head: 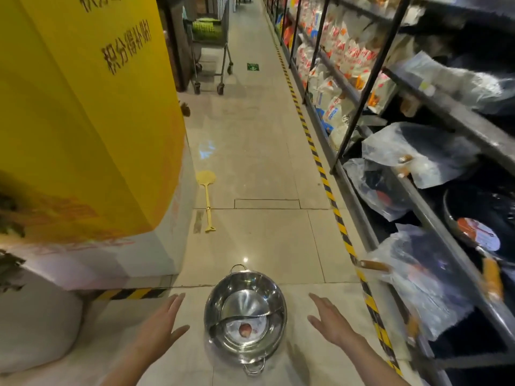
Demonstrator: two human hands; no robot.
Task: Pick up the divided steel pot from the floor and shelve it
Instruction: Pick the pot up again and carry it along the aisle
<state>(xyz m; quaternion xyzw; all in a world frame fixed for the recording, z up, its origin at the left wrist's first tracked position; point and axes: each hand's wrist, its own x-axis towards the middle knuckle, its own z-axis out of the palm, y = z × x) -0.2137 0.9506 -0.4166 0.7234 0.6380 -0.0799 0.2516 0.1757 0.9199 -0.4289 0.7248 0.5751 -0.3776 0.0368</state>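
Note:
A shiny divided steel pot (245, 299) sits on the tiled floor right below me, with a curved partition across its bowl, a round label in the near half, and a loop handle at each end. My left hand (161, 325) hovers to the left of it, fingers spread and empty. On the pot's right side, my right hand (330, 320) is also open and holds nothing. Neither hand touches the pot. The shelf unit (434, 213) runs along the right, with dark pans wrapped in plastic bags.
A big yellow pillar (83, 121) stands at the left with a white sack at its base. A yellow fly swatter (206, 199) lies on the floor ahead. Black-and-yellow tape (331, 201) edges the shelving. A shopping cart (210, 48) stands farther down the aisle.

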